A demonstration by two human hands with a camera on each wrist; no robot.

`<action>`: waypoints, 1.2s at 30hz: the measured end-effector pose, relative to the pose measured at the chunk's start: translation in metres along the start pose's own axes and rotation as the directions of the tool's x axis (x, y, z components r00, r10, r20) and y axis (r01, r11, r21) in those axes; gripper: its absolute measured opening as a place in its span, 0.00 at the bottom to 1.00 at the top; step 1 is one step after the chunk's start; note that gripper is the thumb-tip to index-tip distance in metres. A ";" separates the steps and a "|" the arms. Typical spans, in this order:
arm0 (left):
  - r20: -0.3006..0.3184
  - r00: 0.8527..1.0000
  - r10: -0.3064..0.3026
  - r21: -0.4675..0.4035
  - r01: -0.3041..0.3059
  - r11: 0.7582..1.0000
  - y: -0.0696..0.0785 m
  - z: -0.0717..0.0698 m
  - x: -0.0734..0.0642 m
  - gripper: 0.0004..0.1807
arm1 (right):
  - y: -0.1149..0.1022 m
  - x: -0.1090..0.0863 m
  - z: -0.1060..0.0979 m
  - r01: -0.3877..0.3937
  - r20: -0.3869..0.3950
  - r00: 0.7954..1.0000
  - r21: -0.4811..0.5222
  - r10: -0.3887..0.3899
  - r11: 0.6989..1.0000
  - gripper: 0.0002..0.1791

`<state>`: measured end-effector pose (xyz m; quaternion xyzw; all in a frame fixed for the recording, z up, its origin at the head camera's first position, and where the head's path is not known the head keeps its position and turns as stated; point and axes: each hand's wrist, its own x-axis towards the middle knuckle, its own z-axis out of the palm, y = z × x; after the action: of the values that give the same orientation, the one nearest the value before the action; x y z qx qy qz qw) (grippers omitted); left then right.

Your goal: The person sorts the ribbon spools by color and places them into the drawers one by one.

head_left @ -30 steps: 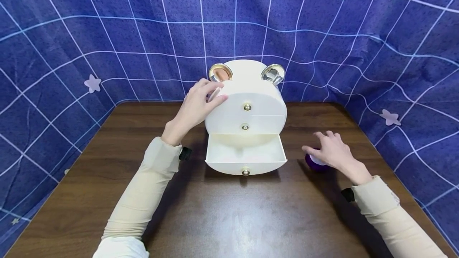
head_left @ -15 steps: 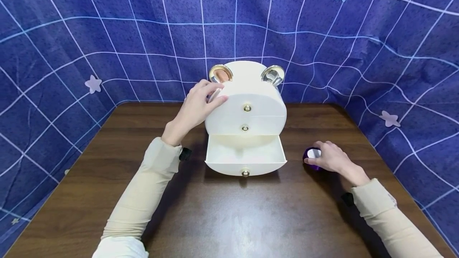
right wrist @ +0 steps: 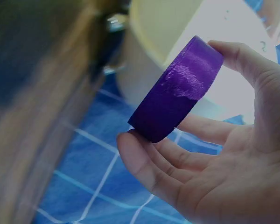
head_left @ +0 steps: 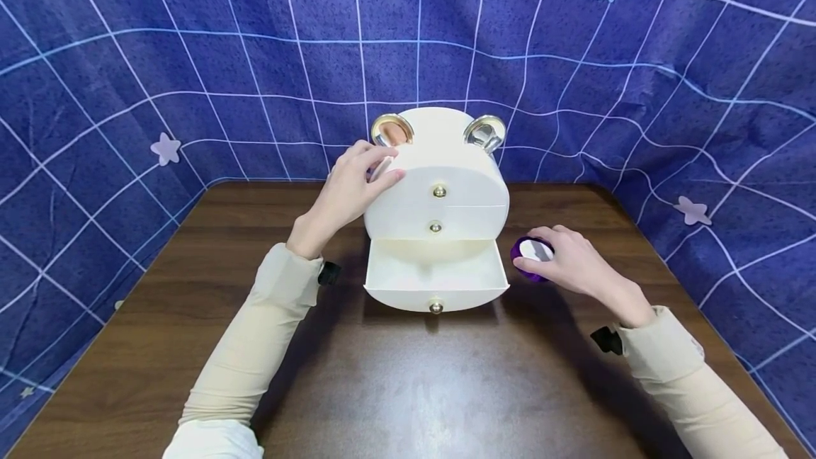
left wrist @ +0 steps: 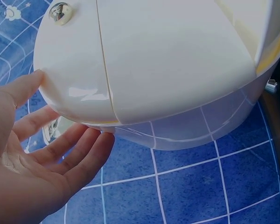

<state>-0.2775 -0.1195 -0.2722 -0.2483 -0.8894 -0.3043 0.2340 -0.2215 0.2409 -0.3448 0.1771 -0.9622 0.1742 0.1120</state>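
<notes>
A white drawer box (head_left: 472, 193) with a rounded body and two shiny round ears stands at the back of the table. Its bottom drawer (head_left: 440, 268) is pulled out, and nothing shows inside it. My left hand (head_left: 347, 183) holds the box's upper left edge, thumb on the front and fingertips against the side in the left wrist view. To the right of that drawer, my right hand (head_left: 576, 261) grips a roll of purple ribbon (right wrist: 182, 88) between thumb and fingers. The roll's white centre (head_left: 535, 251) faces up in the head view, lifted off the table.
The brown wooden table (head_left: 408, 388) extends toward me in front of the box. A blue cloth (head_left: 255, 62) with a white grid and stars hangs behind and at both sides. Gold knobs (head_left: 439, 191) mark the two upper drawers, which are closed.
My right hand came down onto the ribbon roll, took hold of it, and has raised it left toward the open drawer. The left hand and the box stay in place.
</notes>
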 end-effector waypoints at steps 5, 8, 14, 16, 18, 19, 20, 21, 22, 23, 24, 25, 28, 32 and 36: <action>-0.003 1.000 0.002 0.005 -0.002 1.000 0.001 0.000 -0.001 0.24 | -0.025 0.005 -0.003 0.056 -0.030 0.998 0.046 -0.055 0.997 0.24; 0.000 1.000 -0.001 0.007 0.001 1.000 0.001 0.000 -0.001 0.24 | -0.038 0.009 -0.001 0.074 -0.022 0.997 0.079 -0.072 0.994 0.23; -0.001 1.000 0.002 0.007 -0.002 1.000 -0.002 0.001 0.000 0.25 | -0.058 0.016 0.009 0.115 -0.022 0.993 0.117 -0.114 0.986 0.25; -0.002 1.000 0.001 0.007 -0.001 1.000 -0.002 0.001 0.000 0.24 | -0.065 0.017 0.013 0.131 -0.018 0.991 0.113 -0.130 0.985 0.27; -0.003 1.000 -0.002 0.007 0.002 1.000 -0.002 0.001 0.000 0.24 | -0.072 0.018 0.017 0.130 -0.004 0.991 0.096 -0.131 0.987 0.28; -0.003 1.000 -0.004 0.006 0.004 1.000 -0.001 0.001 0.000 0.24 | -0.075 0.019 0.019 0.130 0.004 0.991 0.085 -0.131 0.988 0.29; -0.002 1.000 -0.006 0.006 0.006 1.000 -0.001 0.001 -0.001 0.24 | -0.078 0.020 0.021 0.128 0.012 0.992 0.073 -0.129 0.989 0.29; -0.003 1.000 -0.006 0.006 0.006 1.000 0.000 0.000 -0.001 0.24 | -0.081 0.020 0.023 0.124 0.019 0.992 0.060 -0.125 0.991 0.29; -0.003 1.000 -0.006 0.005 0.006 1.000 0.000 0.000 -0.001 0.24 | -0.084 0.021 0.025 0.121 0.023 0.992 0.049 -0.123 0.991 0.30; -0.002 1.000 -0.006 0.005 0.006 1.000 0.000 0.000 -0.001 0.24 | -0.086 0.022 0.028 0.119 0.025 0.992 0.039 -0.120 0.992 0.30; -0.002 1.000 -0.005 0.006 0.005 1.000 0.000 0.000 -0.001 0.24 | -0.089 0.023 0.030 0.119 0.024 0.992 0.033 -0.120 0.992 0.30; -0.002 1.000 -0.004 0.006 0.004 1.000 0.000 0.000 -0.001 0.24 | -0.091 0.024 0.032 0.126 0.021 0.992 0.026 -0.126 0.992 0.30; -0.003 1.000 -0.002 0.008 0.002 1.000 0.000 0.000 -0.001 0.24 | -0.096 0.027 0.038 0.139 0.014 0.990 0.010 -0.139 0.990 0.30; -0.005 1.000 -0.004 0.013 0.004 1.000 -0.001 0.001 -0.001 0.24 | -0.099 0.030 0.046 0.179 0.008 0.984 0.002 -0.179 0.984 0.30; -0.008 1.000 -0.006 0.016 0.006 1.000 0.000 0.000 -0.002 0.24 | -0.100 0.027 0.051 0.248 -0.038 0.968 0.029 -0.247 0.968 0.28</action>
<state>-0.2759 -0.1202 -0.2740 -0.2425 -0.8915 -0.2989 0.2388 -0.2162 0.1263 -0.3542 0.2946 -0.9274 0.1781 0.1461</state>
